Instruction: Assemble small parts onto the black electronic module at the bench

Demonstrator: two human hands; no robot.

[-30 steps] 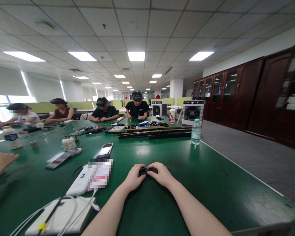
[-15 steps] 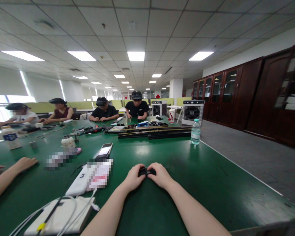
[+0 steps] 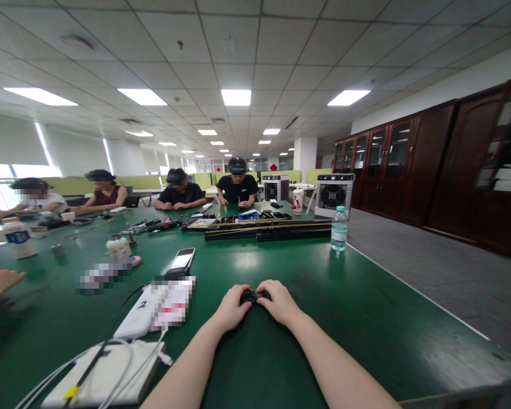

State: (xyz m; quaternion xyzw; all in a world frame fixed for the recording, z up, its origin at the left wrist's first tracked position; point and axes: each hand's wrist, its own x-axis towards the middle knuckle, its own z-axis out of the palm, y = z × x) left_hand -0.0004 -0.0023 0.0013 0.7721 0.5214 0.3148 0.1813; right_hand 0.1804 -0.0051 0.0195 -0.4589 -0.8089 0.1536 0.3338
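A small black part sits between my two hands, just above or on the green tabletop; its exact kind is too small to make out. My left hand is closed round its left end, thumb on the near side. Its right end is gripped by my right hand, with the thumb pointing inward. The fingers cover much of the part. To the left of my hands lie a white power bank marked 2, a pixelated pink-and-white packet and a phone.
A water bottle stands near the table's right edge. Black rails and loose parts lie across the middle. A white box with cables is at lower left. Another person's hand rests at far left. Several people sit beyond.
My right hand has shifted very slightly, and both hands keep hold of the black part. The other person's hand at the far left has drawn back leftward.
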